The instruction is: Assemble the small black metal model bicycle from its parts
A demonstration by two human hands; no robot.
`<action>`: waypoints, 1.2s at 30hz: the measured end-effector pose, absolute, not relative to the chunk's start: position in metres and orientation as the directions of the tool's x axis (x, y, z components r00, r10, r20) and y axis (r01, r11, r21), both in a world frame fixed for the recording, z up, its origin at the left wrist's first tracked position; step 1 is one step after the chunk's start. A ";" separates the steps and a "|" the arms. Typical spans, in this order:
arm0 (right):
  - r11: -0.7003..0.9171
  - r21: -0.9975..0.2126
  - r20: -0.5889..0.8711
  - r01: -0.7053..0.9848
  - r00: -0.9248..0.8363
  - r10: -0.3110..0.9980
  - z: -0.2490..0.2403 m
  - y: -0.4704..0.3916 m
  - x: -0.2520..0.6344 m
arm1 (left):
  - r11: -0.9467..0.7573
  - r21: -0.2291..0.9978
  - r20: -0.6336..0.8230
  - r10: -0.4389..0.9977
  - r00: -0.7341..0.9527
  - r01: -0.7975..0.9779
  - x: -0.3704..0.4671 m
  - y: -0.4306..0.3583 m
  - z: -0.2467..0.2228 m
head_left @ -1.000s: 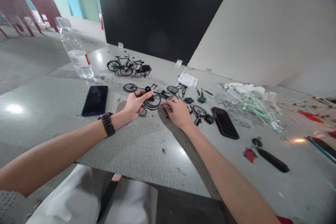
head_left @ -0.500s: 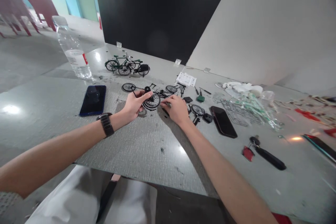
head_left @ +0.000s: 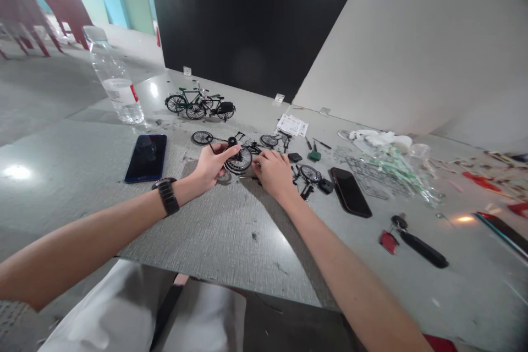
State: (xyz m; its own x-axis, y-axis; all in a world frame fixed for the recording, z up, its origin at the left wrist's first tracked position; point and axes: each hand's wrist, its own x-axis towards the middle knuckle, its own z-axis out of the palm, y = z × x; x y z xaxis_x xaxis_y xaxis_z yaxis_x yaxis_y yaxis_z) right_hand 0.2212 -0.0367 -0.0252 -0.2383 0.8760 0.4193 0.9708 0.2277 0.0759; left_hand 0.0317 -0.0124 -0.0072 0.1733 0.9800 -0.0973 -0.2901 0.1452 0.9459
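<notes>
My left hand (head_left: 215, 164) grips a partly built black model bicycle, its thumb laid along the frame. A spoked wheel (head_left: 239, 159) of it faces my right hand, and a thin wheel ring shows beneath the fingers. My right hand (head_left: 274, 170) is just right of that wheel, fingers curled and bent down toward the table. Whatever is between its fingertips is hidden or too small to name. A thin rod (head_left: 248, 177) shows by those fingertips; I cannot tell if it is held. Black bicycle parts and another wheel (head_left: 310, 174) lie to the right.
Two assembled model bicycles (head_left: 201, 103) stand at the back. A water bottle (head_left: 119, 88) and a blue-edged phone (head_left: 146, 158) are on the left. Rightward lie a second phone (head_left: 350, 192), keys with a black fob (head_left: 424, 248), paper slips (head_left: 292, 125) and plastic scraps (head_left: 408, 170).
My right hand has turned slightly, with its fingers more curled, and the thin rod now shows below its fingertips. My left hand and the model bicycle stay almost still.
</notes>
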 end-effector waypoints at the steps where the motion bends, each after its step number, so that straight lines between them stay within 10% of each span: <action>1: 0.223 0.051 0.429 0.974 -0.223 0.875 -0.026 -0.036 0.222 | 0.145 0.946 -0.097 0.980 0.172 -0.289 0.032 -0.012 -0.007; 12: 0.323 -0.602 0.572 0.730 0.112 0.813 -0.018 -0.048 0.210 | 0.088 0.974 -0.050 0.983 0.178 -0.208 0.032 -0.014 -0.010; 36: 0.434 -0.562 0.483 0.704 -0.147 0.863 -0.011 -0.054 0.211 | -0.047 0.996 0.062 0.975 0.215 -0.070 0.036 -0.015 -0.014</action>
State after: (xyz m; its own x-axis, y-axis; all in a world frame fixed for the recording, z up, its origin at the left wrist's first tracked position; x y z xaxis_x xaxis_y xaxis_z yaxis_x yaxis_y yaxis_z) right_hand 0.2107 -0.0541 -0.0112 -0.1469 0.8632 0.4831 0.7038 0.4344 -0.5621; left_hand 0.0358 -0.0150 -0.0140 0.2149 0.9747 0.0615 -0.0703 -0.0474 0.9964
